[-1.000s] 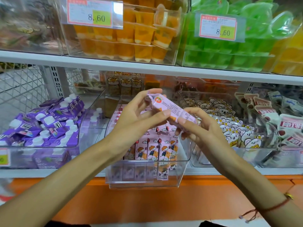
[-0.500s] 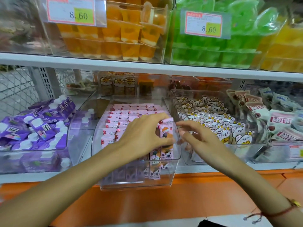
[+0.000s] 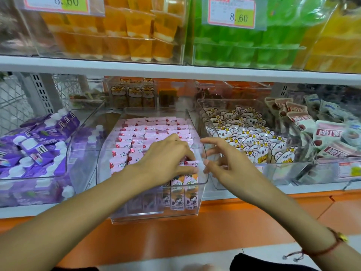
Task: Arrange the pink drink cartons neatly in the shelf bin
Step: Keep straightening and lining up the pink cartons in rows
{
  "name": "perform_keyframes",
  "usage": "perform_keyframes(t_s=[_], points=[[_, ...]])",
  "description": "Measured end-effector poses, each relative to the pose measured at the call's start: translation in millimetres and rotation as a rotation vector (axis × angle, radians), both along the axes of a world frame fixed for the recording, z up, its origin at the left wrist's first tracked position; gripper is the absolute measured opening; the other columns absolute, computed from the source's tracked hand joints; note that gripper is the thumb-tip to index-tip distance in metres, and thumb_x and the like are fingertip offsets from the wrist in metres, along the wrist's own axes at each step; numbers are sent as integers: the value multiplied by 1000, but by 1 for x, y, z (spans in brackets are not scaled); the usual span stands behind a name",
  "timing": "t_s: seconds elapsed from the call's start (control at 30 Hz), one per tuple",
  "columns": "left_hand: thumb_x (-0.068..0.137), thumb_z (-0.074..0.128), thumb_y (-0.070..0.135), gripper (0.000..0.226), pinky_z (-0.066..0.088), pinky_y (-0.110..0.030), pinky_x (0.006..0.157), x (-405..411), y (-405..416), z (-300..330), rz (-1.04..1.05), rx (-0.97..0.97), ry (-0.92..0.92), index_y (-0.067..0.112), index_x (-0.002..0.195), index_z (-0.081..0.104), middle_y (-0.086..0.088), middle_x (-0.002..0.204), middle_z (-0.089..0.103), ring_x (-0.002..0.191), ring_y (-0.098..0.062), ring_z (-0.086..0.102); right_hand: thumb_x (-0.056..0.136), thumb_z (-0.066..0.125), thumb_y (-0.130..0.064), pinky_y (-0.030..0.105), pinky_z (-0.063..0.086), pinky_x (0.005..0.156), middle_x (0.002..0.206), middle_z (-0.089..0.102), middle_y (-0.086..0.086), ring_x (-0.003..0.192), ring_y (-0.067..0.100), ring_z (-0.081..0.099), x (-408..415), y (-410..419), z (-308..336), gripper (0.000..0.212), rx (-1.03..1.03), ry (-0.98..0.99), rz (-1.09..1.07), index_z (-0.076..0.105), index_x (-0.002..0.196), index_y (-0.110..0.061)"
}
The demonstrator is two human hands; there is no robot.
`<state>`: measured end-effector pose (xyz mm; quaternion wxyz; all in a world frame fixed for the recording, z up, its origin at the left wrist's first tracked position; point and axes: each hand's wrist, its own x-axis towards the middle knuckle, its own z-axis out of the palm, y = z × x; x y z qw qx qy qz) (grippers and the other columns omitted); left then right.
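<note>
near: left hand (image 3: pixel 168 159) pinches a pink carton (image 3: pixel 190 169) at the bin's near right corner, likely to stand it straight; right hand (image 3: pixel 227 163) spread, holding nothing | far: pink cartons (image 3: pixel 154 130) fill the clear bin (image 3: pixel 203 190) in rows

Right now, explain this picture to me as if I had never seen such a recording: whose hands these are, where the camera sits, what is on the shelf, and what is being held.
No machine here: a person works with bare hands, filmed by one wide-angle camera worn on the head, looking forward and down at a shop shelf.

The left hand reaches into the clear bin in the middle, which holds rows of pink drink cartons. Its fingers and thumb pinch the front carton at the bin's front right corner. The right hand hangs beside the bin with fingers spread and holds nothing.

Left of that bin lie purple cartons with white caps; to the right, koala-print packets. The shelf above carries orange jelly cups, green jelly cups and a price tag.
</note>
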<state>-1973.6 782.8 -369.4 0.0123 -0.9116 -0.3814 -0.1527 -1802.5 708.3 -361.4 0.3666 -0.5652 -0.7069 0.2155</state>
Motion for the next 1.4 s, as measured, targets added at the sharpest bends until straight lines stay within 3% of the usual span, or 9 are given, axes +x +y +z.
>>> perform_keyframes(t_s=[0.1, 0.2, 0.37, 0.5, 0.63, 0.9, 1.03, 1.23, 1.4], points=[[80, 60, 63, 45, 31, -27, 57, 5, -5, -2, 74, -13, -26, 31, 112, 62, 12, 104, 62, 96, -10, 39, 94, 50, -15, 38, 53, 78, 103, 56, -11, 79, 11, 65, -3, 1, -1, 45, 5, -59, -33, 40, 137, -24], [81, 63, 58, 45, 46, -29, 81, -7, -15, 11, 119, -167, -256, 34, 119, 60, 14, 121, 61, 109, -8, 51, 95, 48, -20, 31, 52, 72, 99, 57, -14, 75, 5, 65, -4, 3, -1, 43, 2, -125, -48, 43, 137, -22], [87, 61, 40, 41, 45, -34, 78, -81, -25, 34, 410, 315, -363, 28, 125, 52, 5, 126, 54, 111, -19, 53, 95, 52, -27, 23, 47, 61, 90, 59, -14, 68, 4, 65, -8, 13, -2, 34, -29, -226, -75, 46, 128, -19], [87, 61, 44, 57, 46, -40, 85, -117, -14, 30, 741, -195, -124, 10, 130, 46, -13, 126, 54, 115, -36, 54, 94, 49, -20, 32, 44, 57, 82, 64, 6, 73, 23, 61, -17, 34, 3, 16, -22, -341, -156, 54, 107, -10], [89, 55, 17, 19, 53, -39, 81, -112, -4, 23, 705, -475, -403, 1, 97, 62, -18, 96, 69, 91, -34, 66, 86, 54, -10, 24, 24, 43, 53, 47, -3, 50, 15, 46, -24, 41, 8, 8, 39, -364, -252, 53, 78, -13], [89, 56, 22, 23, 54, -41, 75, -116, -10, 20, 691, -402, -804, 14, 71, 68, -11, 71, 68, 82, -37, 65, 89, 55, -9, 17, 29, 42, 52, 57, -1, 47, 13, 49, -28, 42, 19, 17, 206, -284, -246, 64, 75, -12], [73, 50, 33, 32, 54, -48, 83, -117, 5, 44, 629, -384, -844, 16, 88, 73, -16, 84, 71, 90, -39, 65, 86, 58, -8, 29, 45, 55, 66, 68, 10, 62, 29, 61, -29, 61, 35, 11, 318, -278, -248, 68, 83, -7], [90, 55, 16, 16, 49, -36, 80, -113, 28, 32, 693, -340, -766, 16, 91, 71, -9, 84, 72, 91, -32, 66, 86, 57, -7, 28, 33, 51, 62, 64, 9, 57, 29, 58, -34, 91, 17, 11, 267, -252, -270, 67, 84, -2], [91, 58, 15, 15, 55, -27, 79, -113, 31, 24, 639, -399, -763, 19, 97, 71, -3, 93, 73, 89, -26, 68, 88, 60, -13, 30, 46, 64, 81, 67, 7, 74, 25, 61, -28, 89, 5, 21, 114, -287, -274, 64, 106, -3]])
